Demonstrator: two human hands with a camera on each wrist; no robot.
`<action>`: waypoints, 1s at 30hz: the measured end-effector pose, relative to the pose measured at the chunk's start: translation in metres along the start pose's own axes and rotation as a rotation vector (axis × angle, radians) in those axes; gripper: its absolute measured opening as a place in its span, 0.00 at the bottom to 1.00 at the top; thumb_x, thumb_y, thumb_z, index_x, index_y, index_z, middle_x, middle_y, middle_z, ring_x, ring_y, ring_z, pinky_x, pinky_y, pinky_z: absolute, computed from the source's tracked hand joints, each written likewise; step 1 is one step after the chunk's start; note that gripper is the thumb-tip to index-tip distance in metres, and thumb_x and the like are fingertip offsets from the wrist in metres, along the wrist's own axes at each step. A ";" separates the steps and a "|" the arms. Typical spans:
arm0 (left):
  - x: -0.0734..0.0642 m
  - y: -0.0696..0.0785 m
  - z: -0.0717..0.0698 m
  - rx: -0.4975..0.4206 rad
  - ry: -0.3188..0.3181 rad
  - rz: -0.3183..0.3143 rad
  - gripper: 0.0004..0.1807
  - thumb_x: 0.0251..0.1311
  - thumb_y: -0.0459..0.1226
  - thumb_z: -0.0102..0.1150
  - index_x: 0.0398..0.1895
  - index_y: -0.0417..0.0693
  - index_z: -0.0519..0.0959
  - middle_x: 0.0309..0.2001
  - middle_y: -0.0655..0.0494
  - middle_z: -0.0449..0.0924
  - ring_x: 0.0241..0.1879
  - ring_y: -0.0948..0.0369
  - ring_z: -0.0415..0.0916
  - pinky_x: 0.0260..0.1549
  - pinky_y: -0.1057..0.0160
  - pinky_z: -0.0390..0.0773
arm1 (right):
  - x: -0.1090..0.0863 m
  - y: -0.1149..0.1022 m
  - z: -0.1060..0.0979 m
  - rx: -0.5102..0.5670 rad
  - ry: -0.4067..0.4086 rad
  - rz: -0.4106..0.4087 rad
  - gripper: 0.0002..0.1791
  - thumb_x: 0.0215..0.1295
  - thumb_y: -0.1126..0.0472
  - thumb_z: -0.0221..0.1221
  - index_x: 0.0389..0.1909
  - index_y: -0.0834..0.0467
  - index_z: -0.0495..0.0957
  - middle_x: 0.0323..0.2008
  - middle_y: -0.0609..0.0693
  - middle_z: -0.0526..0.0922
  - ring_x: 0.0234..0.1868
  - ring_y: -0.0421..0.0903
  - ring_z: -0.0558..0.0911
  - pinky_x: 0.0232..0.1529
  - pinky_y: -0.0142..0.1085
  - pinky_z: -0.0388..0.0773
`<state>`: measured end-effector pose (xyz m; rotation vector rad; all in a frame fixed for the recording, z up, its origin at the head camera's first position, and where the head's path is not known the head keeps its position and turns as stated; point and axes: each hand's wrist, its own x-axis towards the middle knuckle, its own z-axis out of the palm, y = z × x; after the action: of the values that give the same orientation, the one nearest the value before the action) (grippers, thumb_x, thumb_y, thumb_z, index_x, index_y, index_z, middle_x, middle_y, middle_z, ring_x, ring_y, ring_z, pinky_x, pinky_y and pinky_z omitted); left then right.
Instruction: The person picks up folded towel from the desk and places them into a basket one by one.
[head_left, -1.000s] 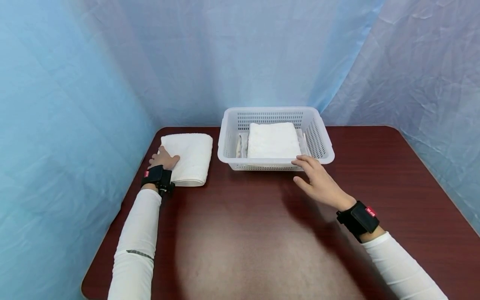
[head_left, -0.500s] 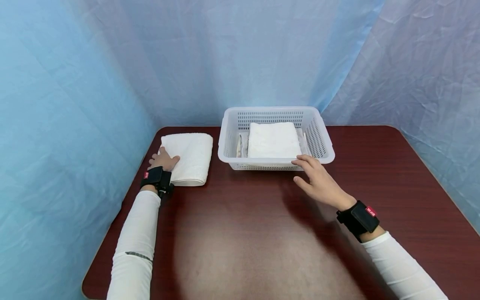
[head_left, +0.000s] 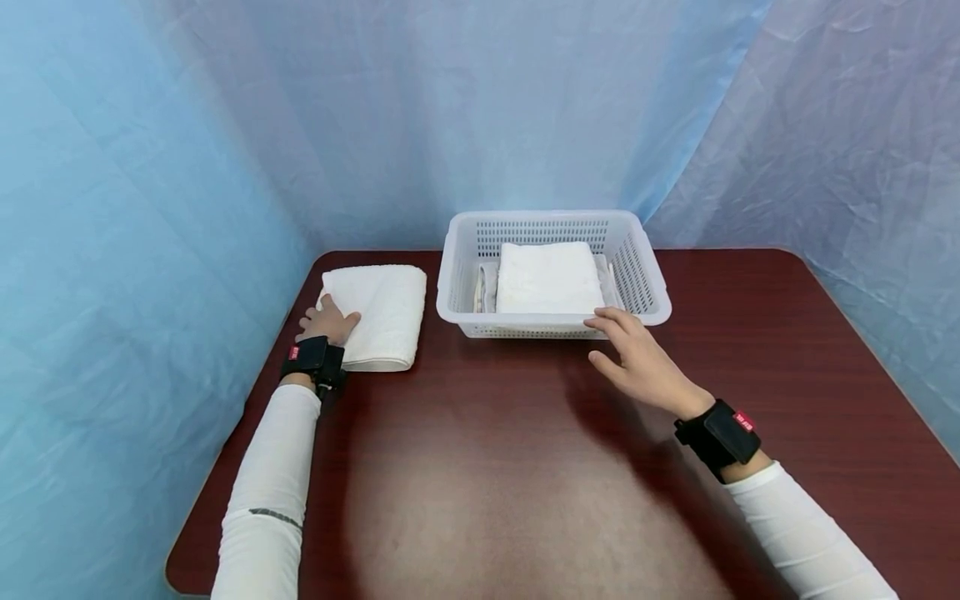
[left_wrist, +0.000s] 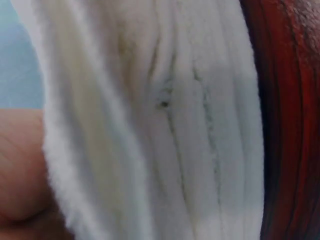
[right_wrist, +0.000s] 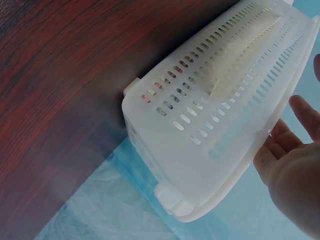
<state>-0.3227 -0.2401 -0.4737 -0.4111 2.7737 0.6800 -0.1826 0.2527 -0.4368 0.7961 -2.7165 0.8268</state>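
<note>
My left hand (head_left: 330, 321) rests on the left edge of a folded white towel (head_left: 386, 312), fingers spread over its top. In the left wrist view the towel's stacked layers (left_wrist: 210, 130) fill most of the picture, with part of the hand (left_wrist: 22, 165) at the left edge. A white plastic basket (head_left: 525, 320) stands at the back middle of the table. My right hand (head_left: 637, 362) is at its front rim towards the right, fingers extended; in the right wrist view the fingertips (right_wrist: 285, 137) lie at the rim, and whether they press on it I cannot tell.
Inside the basket another folded white towel (head_left: 550, 279) lies on top of greyish folded cloths (head_left: 487, 283). The dark red-brown table (head_left: 480, 467) extends in front. Blue curtains (head_left: 480, 108) hang behind the table and at both sides.
Both hands, the towel and the basket hold their places. Only a very slight shift of the whole head view shows.
</note>
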 end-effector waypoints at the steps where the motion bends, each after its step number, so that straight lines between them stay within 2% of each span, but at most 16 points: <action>1: 0.000 -0.001 0.000 -0.001 -0.004 0.003 0.46 0.72 0.52 0.43 0.78 0.36 0.34 0.69 0.21 0.45 0.67 0.30 0.48 0.61 0.29 0.54 | 0.000 0.000 0.000 0.001 -0.001 -0.001 0.26 0.69 0.65 0.59 0.65 0.68 0.67 0.67 0.66 0.62 0.68 0.63 0.62 0.64 0.58 0.60; 16: -0.012 -0.001 0.001 0.034 -0.014 0.021 0.45 0.74 0.52 0.42 0.77 0.35 0.34 0.68 0.20 0.46 0.66 0.30 0.50 0.60 0.30 0.57 | 0.001 0.001 0.002 0.010 0.011 -0.015 0.25 0.69 0.67 0.59 0.65 0.67 0.68 0.67 0.66 0.63 0.68 0.63 0.63 0.64 0.58 0.59; 25: -0.012 -0.007 0.002 0.022 -0.022 0.049 0.46 0.73 0.52 0.42 0.78 0.35 0.33 0.69 0.20 0.44 0.67 0.29 0.48 0.60 0.28 0.55 | 0.001 0.002 0.003 0.009 0.018 -0.016 0.25 0.69 0.67 0.59 0.65 0.66 0.68 0.67 0.66 0.63 0.68 0.64 0.63 0.64 0.58 0.59; 30: -0.018 -0.007 0.001 0.009 -0.021 0.055 0.46 0.73 0.52 0.43 0.78 0.35 0.33 0.69 0.20 0.44 0.67 0.28 0.48 0.61 0.28 0.54 | 0.001 0.002 0.002 0.003 0.016 -0.011 0.25 0.69 0.67 0.59 0.65 0.66 0.68 0.67 0.66 0.63 0.68 0.64 0.62 0.64 0.58 0.58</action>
<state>-0.3039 -0.2419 -0.4716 -0.3248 2.7763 0.6806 -0.1845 0.2524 -0.4391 0.8013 -2.6948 0.8313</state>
